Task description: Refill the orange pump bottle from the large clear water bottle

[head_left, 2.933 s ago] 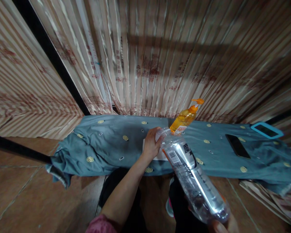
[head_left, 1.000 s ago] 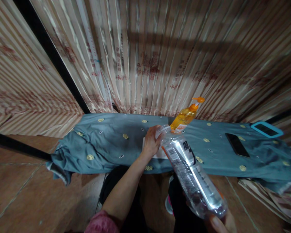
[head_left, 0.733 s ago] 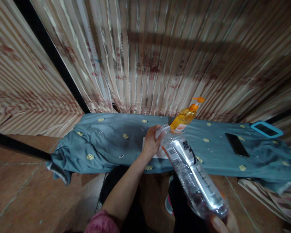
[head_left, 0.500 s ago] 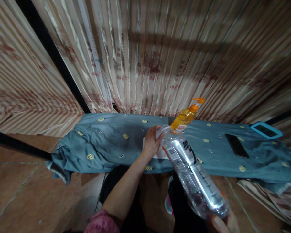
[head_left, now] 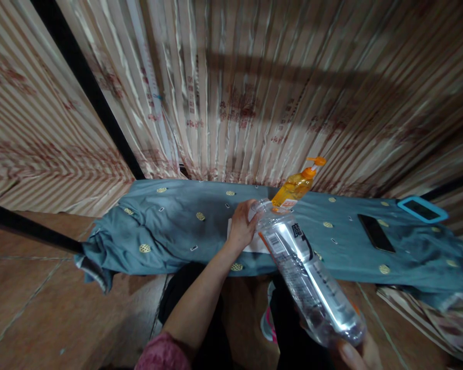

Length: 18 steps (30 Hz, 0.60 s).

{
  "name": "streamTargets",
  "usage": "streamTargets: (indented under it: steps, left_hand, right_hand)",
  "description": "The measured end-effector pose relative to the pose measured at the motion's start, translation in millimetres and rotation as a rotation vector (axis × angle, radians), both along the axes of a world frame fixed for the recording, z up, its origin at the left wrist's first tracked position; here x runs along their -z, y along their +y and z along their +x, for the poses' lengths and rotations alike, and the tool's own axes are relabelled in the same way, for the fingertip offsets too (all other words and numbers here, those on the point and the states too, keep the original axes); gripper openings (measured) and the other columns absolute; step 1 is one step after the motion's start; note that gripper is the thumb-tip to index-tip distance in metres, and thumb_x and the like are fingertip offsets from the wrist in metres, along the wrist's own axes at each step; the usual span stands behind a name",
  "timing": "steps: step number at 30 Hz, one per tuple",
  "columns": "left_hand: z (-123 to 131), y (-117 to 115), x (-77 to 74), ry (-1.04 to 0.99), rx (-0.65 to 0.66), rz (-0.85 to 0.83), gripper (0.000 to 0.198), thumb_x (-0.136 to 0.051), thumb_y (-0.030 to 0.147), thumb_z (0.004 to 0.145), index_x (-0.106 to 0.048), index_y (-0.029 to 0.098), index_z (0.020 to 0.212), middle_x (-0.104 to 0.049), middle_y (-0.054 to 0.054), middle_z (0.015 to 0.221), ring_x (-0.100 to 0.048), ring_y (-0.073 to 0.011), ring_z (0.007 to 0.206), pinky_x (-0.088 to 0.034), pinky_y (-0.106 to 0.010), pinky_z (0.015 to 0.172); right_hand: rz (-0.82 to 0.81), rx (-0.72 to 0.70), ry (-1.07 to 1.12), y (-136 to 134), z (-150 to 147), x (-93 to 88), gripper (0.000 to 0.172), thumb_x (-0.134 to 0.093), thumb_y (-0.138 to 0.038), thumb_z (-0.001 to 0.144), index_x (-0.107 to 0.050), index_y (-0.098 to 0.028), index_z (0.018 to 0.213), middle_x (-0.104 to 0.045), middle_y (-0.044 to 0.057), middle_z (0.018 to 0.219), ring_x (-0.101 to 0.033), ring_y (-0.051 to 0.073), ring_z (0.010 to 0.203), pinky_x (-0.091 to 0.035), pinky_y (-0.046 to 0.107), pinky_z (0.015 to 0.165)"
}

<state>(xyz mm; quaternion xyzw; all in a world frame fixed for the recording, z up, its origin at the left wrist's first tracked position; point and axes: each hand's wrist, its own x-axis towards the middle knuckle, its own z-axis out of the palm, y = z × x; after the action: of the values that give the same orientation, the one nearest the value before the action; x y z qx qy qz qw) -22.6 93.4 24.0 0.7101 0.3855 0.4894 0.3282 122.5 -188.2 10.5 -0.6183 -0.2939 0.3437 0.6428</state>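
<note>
A large clear plastic bottle (head_left: 308,277) with a silvery label slants across in front of me, its neck up and to the left. My left hand (head_left: 242,225) is closed around the neck end. At the lower right, my right hand (head_left: 357,352) grips the bottle's base, partly cut off by the frame edge. Under the neck, a white sheet (head_left: 256,244) lies on the blue-grey cloth, mostly hidden by hand and bottle. Just behind the neck stands a pump bottle (head_left: 291,190) of orange-yellow liquid with an orange pump top.
The bench is draped in blue-grey cloth (head_left: 170,221) with yellow prints. To the right lie a black phone (head_left: 376,233) and a blue-framed object (head_left: 422,209). A striped curtain (head_left: 239,103) hangs behind, with a dark pole (head_left: 88,87) at left. My legs are beneath the bench's front edge.
Almost nothing differs. Both hands keep their hold on the clear bottle in nearly the same place, and the view has shifted very slightly.
</note>
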Motion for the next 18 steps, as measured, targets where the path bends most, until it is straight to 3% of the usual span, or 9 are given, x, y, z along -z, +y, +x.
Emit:
streamTargets:
  steps: [6, 13, 18]
  left_hand:
    - [-0.1, 0.9, 1.8, -0.003, -0.008, 0.005, 0.026, -0.057, 0.037, 0.094, -0.065, 0.018, 0.110, -0.072, -0.010, 0.113, -0.066, -0.0253, 0.109, -0.051, -0.041, 0.099]
    - [0.5, 1.1, 1.0, -0.005, -0.011, 0.006, 0.026, -0.058, 0.037, 0.093, -0.065, 0.019, 0.110, -0.072, -0.010, 0.113, -0.066, -0.0250, 0.108, -0.052, -0.040, 0.099]
    - [1.6, 0.1, 1.8, -0.014, -0.018, 0.008, 0.026, -0.057, 0.037, 0.094, -0.065, 0.019, 0.110, -0.072, -0.010, 0.112, -0.066, -0.0254, 0.107, -0.052, -0.041, 0.098]
  right_hand:
    - [-0.064, 0.036, -0.008, 12.6, -15.2, -24.0, 0.072, -0.067, -0.063, 0.078, -0.060, -0.024, 0.137, -0.064, 0.011, 0.139, -0.052, 0.036, 0.135, -0.035, 0.046, 0.114]
    - [-0.057, 0.026, -0.072, 11.2, -8.3, -19.6, 0.067, -0.064, -0.061, 0.081, -0.061, -0.021, 0.135, -0.067, 0.011, 0.133, -0.059, 0.033, 0.129, -0.042, 0.042, 0.109]
    - [-0.076, 0.042, -0.084, 10.7, -6.0, -17.5, 0.067, -0.067, -0.060, 0.079, -0.062, -0.021, 0.133, -0.068, 0.012, 0.132, -0.055, 0.035, 0.133, -0.040, 0.044, 0.111]
